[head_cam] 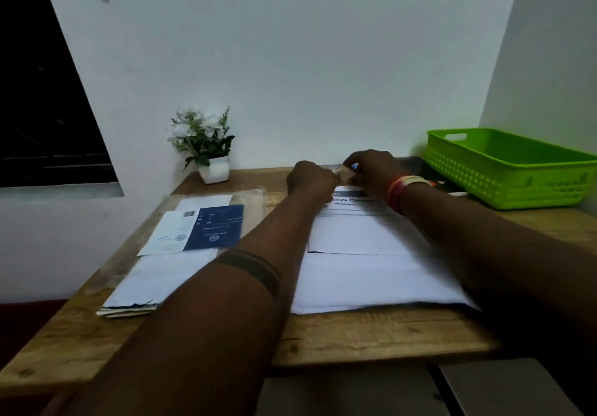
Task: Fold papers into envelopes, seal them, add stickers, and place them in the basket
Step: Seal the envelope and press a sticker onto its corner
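Observation:
A white folded paper [358, 234] with a printed header lies on a larger white sheet [378, 283] in the middle of the wooden table [355, 338]. Both hands meet at the paper's far edge. My left hand [310, 179] is closed and pinches one end of a small pale item. My right hand [371, 170] holds a small object with a blue spot [354, 166], possibly a tape roll or sticker; what it is stays unclear. A green plastic basket [504, 170] stands at the right rear, with no envelopes visible inside.
A stack of envelopes and papers [168, 273] lies at the left, topped by a dark blue printed leaflet [216, 228]. A small white pot of white flowers [206, 144] stands at the back against the wall. A dark item [442, 186] lies beside the basket.

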Demonstrator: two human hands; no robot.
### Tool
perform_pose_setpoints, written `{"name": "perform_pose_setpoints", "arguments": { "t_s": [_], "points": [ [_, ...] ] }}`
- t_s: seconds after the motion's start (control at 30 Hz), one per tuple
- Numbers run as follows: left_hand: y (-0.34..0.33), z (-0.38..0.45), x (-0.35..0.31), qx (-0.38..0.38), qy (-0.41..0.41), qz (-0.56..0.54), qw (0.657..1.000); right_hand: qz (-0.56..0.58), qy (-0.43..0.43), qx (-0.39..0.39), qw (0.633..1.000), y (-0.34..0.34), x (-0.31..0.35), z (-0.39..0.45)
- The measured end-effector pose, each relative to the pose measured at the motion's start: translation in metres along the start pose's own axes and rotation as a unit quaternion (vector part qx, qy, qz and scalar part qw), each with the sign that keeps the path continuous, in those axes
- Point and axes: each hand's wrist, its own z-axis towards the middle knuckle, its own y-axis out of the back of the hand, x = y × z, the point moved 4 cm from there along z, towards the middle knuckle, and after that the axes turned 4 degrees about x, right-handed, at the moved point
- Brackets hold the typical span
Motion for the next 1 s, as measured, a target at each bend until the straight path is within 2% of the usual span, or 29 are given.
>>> {"name": "perform_pose_setpoints", "arguments": {
  "t_s": [0.1, 0.23, 0.4, 0.63, 0.73, 1.0],
  "points": [
    [-0.006, 0.019, 0.017, -0.019, 0.047, -0.014, 0.999, 0.009, 0.002, 0.002, 1.0, -0.016, 0.003, 0.028],
    [-0.012, 0.035, 0.026, -0.02, 0.062, -0.063, 0.996, -0.008, 0.002, 0.009, 1.0, -0.037, 0.002, 0.046],
    [-0.011, 0.045, 0.033, -0.049, 0.028, -0.13, 0.99, 0.041, 0.01, -0.036, 0.998, -0.033, -0.004, 0.044],
    [-0.005, 0.031, 0.025, -0.125, -0.097, -0.095, 0.983, 0.089, 0.073, -0.036, 0.993, -0.021, 0.003, 0.026],
    [0.003, 0.027, 0.028, -0.145, -0.11, -0.097, 0.979, 0.086, 0.094, -0.025, 0.992, -0.019, 0.006, 0.023],
    [0.0, 0.038, 0.033, -0.131, -0.081, -0.15, 0.977, 0.055, 0.119, -0.03, 0.991, -0.012, 0.003, 0.025]
  ]
}}
